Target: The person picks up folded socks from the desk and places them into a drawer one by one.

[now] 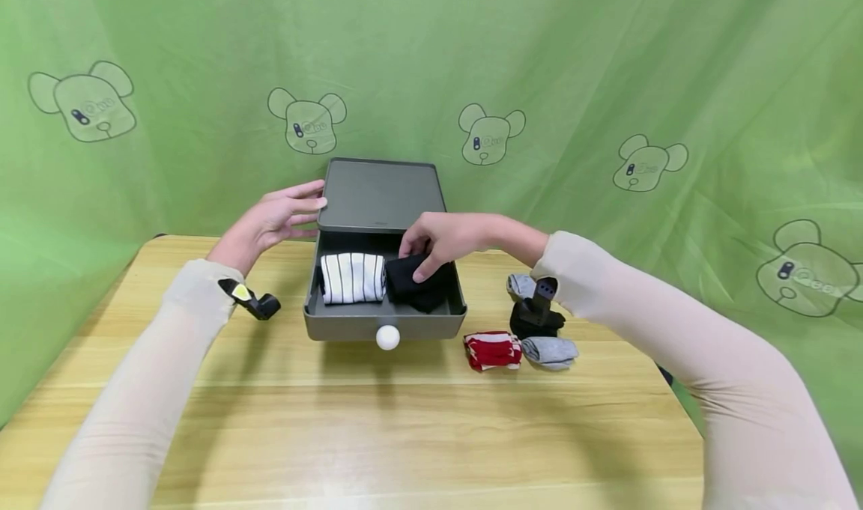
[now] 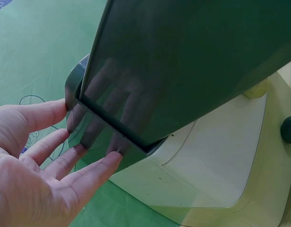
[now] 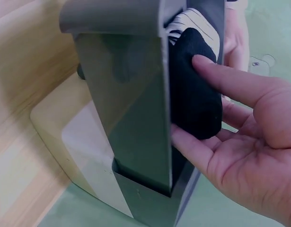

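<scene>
A grey drawer box (image 1: 377,195) stands on the table with its drawer (image 1: 323,320) pulled out toward me. My left hand (image 1: 291,212) has its fingertips against the box's left side, fingers fairly straight, as the left wrist view (image 2: 46,165) also shows. Inside the drawer, a folded white sock with black stripes (image 1: 352,278) lies on the left. My right hand (image 1: 450,239) holds a folded black sock (image 1: 421,284) in the drawer's right half, thumb on top. In the right wrist view, this black sock (image 3: 195,90) sits between thumb and fingers, beside the striped one.
Right of the box lie a folded red and white sock (image 1: 494,350), a grey one (image 1: 549,352), a black one (image 1: 533,321) and another grey one (image 1: 519,286), partly behind the right wrist camera. A white round knob (image 1: 387,337) sticks out from the drawer front. A green curtain (image 1: 404,61) hangs behind.
</scene>
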A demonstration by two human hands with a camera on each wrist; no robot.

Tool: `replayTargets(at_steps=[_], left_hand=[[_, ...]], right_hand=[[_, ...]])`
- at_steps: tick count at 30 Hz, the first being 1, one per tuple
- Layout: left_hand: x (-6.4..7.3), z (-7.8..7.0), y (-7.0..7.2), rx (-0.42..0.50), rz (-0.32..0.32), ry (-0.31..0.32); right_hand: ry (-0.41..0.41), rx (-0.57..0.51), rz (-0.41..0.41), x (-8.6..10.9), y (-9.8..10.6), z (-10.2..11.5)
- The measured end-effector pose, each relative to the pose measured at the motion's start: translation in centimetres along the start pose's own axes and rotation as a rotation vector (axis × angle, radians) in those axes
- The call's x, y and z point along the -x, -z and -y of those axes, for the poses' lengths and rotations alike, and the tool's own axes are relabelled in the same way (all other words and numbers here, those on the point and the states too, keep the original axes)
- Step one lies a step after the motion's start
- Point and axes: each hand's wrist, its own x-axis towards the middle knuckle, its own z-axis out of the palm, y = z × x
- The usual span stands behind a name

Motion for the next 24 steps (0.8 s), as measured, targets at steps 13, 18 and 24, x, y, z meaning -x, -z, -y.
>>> replayTargets(at_steps=[13,18,24], left_hand=[[0.2,0.0,-0.1,-0.010,0.001,0.001],[0.1,0.0,-0.1,-0.005,-0.004,0.003],[0.1,0.1,-0.1,-0.019,-0.005,-0.002]], right_hand=[[-0.032,0.121,-0.037,-1.3,-0.9,-0.2],[-0.028,0.212,-0.055,-1.4,-0.8,0.1],[-0.046,0.275,-0.084,-1.6,-0.9,0.2]])
